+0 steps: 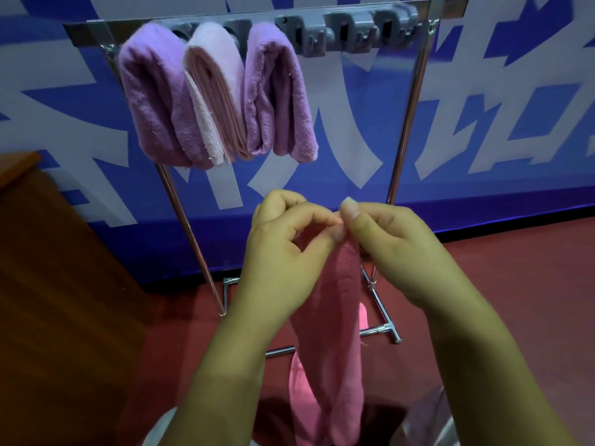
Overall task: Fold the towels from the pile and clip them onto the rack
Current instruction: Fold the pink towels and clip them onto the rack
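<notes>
Pink towel (331, 333): hangs down long from both hands, near the camera, in front of the rack
Left hand (283, 249): fingers curled, pinching the top edge of the pink towel
Right hand (392, 249): fingers pinching the same top edge, touching the left hand's fingers
Rack (409, 101): shiny metal, stands far back on the red floor (515, 284)
Hanging towels: purple towel (151, 101), light pink towel (215, 98) and second purple towel (277, 94), folded, side by side on the left
Grey clips (347, 33): on the top bar, right side

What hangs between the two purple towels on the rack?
In the head view, a folded pale pink towel hangs between the left purple towel and the right purple towel.
</notes>
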A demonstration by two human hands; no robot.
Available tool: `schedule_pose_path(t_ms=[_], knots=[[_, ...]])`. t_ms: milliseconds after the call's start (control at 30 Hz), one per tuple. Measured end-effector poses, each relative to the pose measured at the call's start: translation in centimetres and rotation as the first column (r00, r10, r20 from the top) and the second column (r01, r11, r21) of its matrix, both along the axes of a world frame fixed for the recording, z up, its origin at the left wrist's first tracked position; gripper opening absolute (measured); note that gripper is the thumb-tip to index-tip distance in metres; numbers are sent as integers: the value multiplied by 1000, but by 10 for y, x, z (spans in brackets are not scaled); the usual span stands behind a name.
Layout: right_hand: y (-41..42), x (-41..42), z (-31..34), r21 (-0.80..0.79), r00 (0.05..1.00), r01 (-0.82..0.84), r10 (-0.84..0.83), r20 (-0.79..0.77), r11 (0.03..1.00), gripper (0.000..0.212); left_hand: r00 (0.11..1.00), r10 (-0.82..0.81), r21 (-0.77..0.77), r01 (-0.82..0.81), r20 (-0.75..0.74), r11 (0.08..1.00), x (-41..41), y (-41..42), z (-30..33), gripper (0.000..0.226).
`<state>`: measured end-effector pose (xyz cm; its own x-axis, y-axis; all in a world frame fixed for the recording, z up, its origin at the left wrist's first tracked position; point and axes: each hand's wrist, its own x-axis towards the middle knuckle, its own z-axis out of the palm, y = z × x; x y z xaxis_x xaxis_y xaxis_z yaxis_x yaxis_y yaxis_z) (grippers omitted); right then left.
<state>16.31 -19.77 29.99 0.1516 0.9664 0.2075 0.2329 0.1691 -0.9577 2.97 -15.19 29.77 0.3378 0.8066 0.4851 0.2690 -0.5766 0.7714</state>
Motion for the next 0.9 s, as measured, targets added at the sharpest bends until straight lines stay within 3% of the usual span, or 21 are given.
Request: schedule_pose_path(t_ms=[100,233,333,433,500,667,800,900], knots=[[-2,4,2,-7,994,-103,103,-22,995,30,1000,19,-4,-19,20,1000,-1,4,-5,12],[-1,8,-1,-5,982,-162,161,-96,987,14,977,-193,-194,207,86,959,-16,19,-11,14],[-2,14,2,55,975,-156,162,-155,986,11,935,-331,-267,290,-125,919,-40,35,-22,29],[-3,19,8,105,971,-140,157,-181,985,10,820,-438,-390,291,-368,874,-56,45,-36,49],[-2,23,10,106,980,-110,125,-152,988,11,791,-442,-428,256,-423,867,-62,48,-43,51],[5,36,-2,36,987,137,-139,79,990,10,932,-107,-163,52,-346,985,-71,59,-29,5],[13,36,-7,44,947,268,-271,169,962,8,901,32,40,-16,-434,999,-68,71,-2,12],[4,36,9,169,938,281,-308,158,945,10,949,0,126,42,-316,991,-70,63,21,13]])
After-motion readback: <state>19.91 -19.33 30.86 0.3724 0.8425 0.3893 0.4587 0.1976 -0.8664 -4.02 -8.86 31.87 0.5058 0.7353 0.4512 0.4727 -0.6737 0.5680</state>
